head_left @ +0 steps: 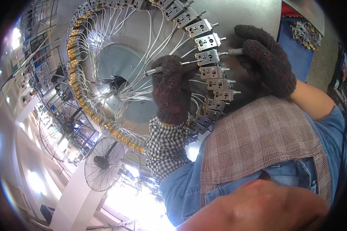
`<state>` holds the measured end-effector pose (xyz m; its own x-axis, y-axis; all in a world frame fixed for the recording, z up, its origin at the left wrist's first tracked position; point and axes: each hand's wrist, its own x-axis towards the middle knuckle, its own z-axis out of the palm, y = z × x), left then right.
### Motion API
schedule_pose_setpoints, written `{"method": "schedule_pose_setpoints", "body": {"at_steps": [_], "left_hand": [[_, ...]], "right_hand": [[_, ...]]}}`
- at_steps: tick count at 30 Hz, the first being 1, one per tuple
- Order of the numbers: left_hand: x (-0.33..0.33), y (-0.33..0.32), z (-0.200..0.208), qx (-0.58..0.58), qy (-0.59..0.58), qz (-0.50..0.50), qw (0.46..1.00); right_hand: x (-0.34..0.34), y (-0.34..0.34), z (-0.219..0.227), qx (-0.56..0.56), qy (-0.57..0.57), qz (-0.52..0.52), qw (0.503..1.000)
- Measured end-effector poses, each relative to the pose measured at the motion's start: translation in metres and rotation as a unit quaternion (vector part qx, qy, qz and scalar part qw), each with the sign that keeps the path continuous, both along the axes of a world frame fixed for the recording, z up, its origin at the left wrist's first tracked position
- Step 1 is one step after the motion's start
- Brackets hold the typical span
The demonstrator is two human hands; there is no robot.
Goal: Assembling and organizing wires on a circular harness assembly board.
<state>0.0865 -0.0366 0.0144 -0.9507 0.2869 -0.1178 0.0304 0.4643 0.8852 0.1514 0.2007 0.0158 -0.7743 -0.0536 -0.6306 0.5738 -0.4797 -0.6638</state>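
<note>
2 wire-cage fans stand at the lower left of the frame, beyond a row of gold-coloured pieces that forms the left side of a ring of parts on a metal table. White wires run from the ring toward the centre of a grey disc. Near mid-frame, a worker's gloved left hand is clamped on a slim screwdriver, its tip at the face of 1 silver block, the piece being worked, on the ring's right side. The gloved right hand, apart from the left, is wrapped around a grey cylindrical tool that meets the block's shaft. At upper right, a bundle of wired parts lies on a blue surface.

The step in hand appears to be an adjustment at the block; the next move, by that reading, calls for a steady tip and a small turn.

The count: 2 fans, 1 disc, 2 hands, 2 tools, 1 bundle and perhaps 12 silver blocks down the ring's right side, where overlap blurs the tally; the gold pieces are too crowded to number.
</note>
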Motion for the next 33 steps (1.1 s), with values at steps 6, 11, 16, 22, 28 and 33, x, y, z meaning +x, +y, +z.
{"method": "schedule_pose_setpoints", "body": {"at_steps": [6,11,16,22,28,33], "left_hand": [[0.002,-0.006,0.002,0.128,-0.112,0.051,0.984],[0.007,-0.023,0.003,0.080,-0.081,-0.002,0.993],[0.016,-0.029,-0.003,0.335,-0.314,0.101,0.882],[0.020,-0.023,-0.008,0.216,-0.199,0.106,0.950],[0.012,-0.019,-0.008,0.009,-0.050,-0.051,0.997],[0.012,-0.007,-0.004,0.225,-0.210,0.096,0.947]], "right_hand": [[0.003,-0.005,0.003,0.053,0.008,-0.030,0.998],[0.020,-0.003,0.004,0.108,0.017,-0.023,0.994],[0.035,-0.012,-0.002,0.144,0.108,-0.034,0.983],[0.034,-0.019,-0.002,0.110,0.098,-0.048,0.988],[0.036,-0.018,0.000,0.116,0.109,-0.033,0.987],[0.039,-0.016,-0.008,0.154,0.158,-0.017,0.975]]}}
